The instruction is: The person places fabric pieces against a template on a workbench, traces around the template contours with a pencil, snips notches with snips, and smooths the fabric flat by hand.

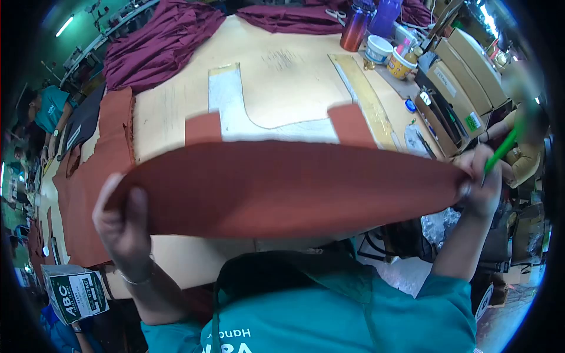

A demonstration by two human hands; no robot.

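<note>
A long reddish-brown panel, which looks like leather or thick fabric, is stretched lengthwise in front of my body, above the table. My left hand pinches its left end between thumb and fingers. Its narrower right end is gripped by my right hand, which also has a green pen sticking up from between the fingers. Beyond the panel, a white, yellow-edged pattern template lies flat on the table. Smaller reddish-brown pieces show around it, partly covered by the held panel.
Reddish-brown sheet material spreads over the table's left side. Maroon cloth is heaped at the back. A bottle, tubs and cardboard boxes stand at the right. A co-worker is at the far left, another person at the right.
</note>
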